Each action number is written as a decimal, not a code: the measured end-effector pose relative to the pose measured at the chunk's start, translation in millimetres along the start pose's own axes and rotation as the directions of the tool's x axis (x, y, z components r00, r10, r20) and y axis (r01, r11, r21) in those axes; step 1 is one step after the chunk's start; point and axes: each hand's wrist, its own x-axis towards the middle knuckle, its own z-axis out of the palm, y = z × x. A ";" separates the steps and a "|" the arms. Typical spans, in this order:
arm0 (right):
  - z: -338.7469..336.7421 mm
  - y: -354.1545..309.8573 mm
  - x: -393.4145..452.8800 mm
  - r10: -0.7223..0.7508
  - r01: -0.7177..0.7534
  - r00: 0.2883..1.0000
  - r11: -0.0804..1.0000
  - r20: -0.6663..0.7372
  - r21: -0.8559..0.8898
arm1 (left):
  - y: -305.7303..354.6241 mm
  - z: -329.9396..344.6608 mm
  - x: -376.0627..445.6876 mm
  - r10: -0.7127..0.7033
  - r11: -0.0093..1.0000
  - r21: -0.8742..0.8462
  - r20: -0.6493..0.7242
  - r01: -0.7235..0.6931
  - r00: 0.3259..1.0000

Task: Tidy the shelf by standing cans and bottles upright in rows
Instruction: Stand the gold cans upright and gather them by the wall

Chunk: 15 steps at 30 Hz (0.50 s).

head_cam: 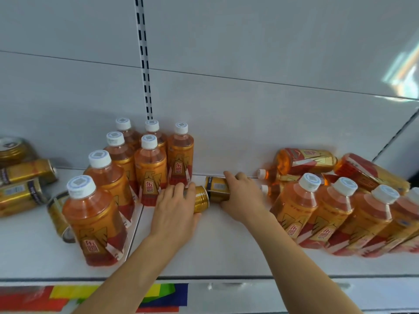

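Two gold cans lie on their sides in the middle of the white shelf [226,252]. My left hand [174,209] grips the nearer gold can [201,200]. My right hand [243,196] grips the farther gold can [216,189], which lies near the back wall. Several orange bottles with white caps [150,171] stand upright in rows to the left of my hands. Another row of upright bottles [294,205] stands to the right. Behind that row, several bottles [306,160] lie on their sides in a heap.
At the far left, gold cans [25,171] lie on their sides, and one more can [57,216] lies behind the nearest upright bottle [95,223]. A slotted upright [145,75] runs up the back wall. The shelf's front edge [226,279] carries coloured labels.
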 end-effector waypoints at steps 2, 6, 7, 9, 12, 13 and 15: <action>-11.0 -1.2 -12.3 0.042 -0.034 0.997 0.993 -0.069 0.113 | 0.8 -2.8 -3.6 -0.035 0.997 -0.068 -0.013 0.034 0.999; -17.6 -12.8 -39.5 0.073 -0.017 0.979 0.961 -0.192 0.276 | 7.1 -7.0 -16.5 -0.212 0.893 -0.414 -0.040 0.177 0.976; -14.2 -14.3 -44.8 0.073 -0.006 0.977 0.947 -0.198 0.320 | 8.3 -7.0 -21.3 -0.239 0.858 -0.477 -0.041 0.191 0.970; -3.6 -16.1 -54.0 0.068 0.019 0.977 0.915 -0.202 0.403 | 11.4 -4.9 -32.0 -0.252 0.801 -0.570 -0.043 0.183 0.967; 15.0 -19.3 -64.4 0.077 0.042 0.975 0.858 -0.209 0.511 | 16.9 -1.5 -46.7 -0.320 0.666 -0.713 -0.006 0.220 0.947; 21.1 -20.7 -67.5 0.086 0.048 0.972 0.836 -0.217 0.547 | 17.1 -1.3 -50.0 -0.352 0.637 -0.732 0.002 0.240 0.936; 33.6 -21.0 -71.5 0.102 0.070 0.964 0.795 -0.247 0.602 | 15.6 -2.7 -54.5 -0.378 0.639 -0.722 0.007 0.266 0.926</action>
